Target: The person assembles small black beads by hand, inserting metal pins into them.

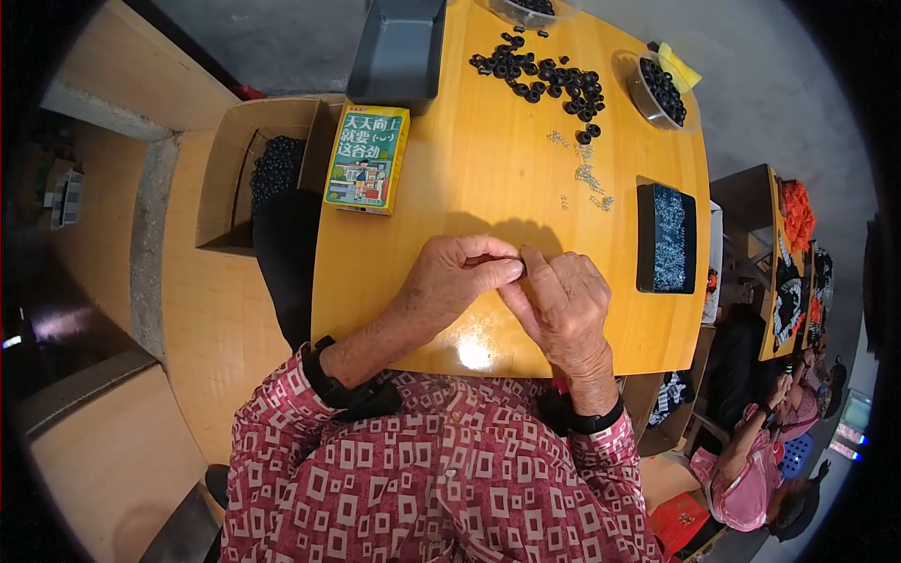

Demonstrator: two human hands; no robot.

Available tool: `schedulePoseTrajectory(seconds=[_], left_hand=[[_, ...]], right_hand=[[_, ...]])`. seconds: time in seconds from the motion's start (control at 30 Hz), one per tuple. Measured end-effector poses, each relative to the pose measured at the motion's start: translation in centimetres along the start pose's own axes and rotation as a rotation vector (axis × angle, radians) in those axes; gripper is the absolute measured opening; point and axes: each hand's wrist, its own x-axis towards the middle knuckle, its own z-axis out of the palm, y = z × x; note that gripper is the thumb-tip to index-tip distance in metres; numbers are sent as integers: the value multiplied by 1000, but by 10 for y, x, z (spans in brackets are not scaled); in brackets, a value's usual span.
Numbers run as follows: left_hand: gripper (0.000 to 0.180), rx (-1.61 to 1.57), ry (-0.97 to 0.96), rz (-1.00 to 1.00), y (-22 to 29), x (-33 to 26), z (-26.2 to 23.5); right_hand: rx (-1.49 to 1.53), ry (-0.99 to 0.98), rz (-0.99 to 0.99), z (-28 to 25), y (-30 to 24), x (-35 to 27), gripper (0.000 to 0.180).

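Over the front part of the yellow wooden table [441,206], my left hand [460,275] and my right hand [563,298] meet fingertip to fingertip. Both are closed in a pinch on a small black part [522,266]; only a sliver of it shows, and the fingers hide its shape. Beyond the hands lie loose black ring-like parts [554,80] in a scattered heap. Small silvery metal pieces [589,176] are strewn between that heap and my hands. To the right, a dark rectangular tray [648,272] holds many more small shiny pieces.
A yellow-green carton [368,159] and a grey bin [398,52] stand at the left edge. Round tubs of black parts [662,92] sit at the far side. An open cardboard box [221,178] is left of the table. Another person [751,460] works at the right.
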Motion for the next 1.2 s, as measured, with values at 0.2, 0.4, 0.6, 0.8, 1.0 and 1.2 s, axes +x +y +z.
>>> schedulePoseTrajectory(seconds=[0.2, 0.4, 0.6, 0.8, 1.0, 1.2], left_hand=[[20, 0, 7, 22, 2, -1, 1], [26, 15, 20, -94, -3, 1, -1], [29, 141, -87, 12, 1, 2, -4], [27, 116, 11, 58, -5, -2, 3], [25, 74, 64, 58, 0, -4, 6], [28, 46, 24, -103, -4, 0, -2]], right_hand=[[21, 40, 6, 1, 1, -3, 34], [-17, 48, -40, 0, 5, -4, 29], [-10, 50, -44, 3, 7, -8, 28], [-5, 38, 7, 5, 2, -9, 28], [19, 43, 10, 5, 5, -8, 27], [120, 0, 112, 0, 7, -10, 26]])
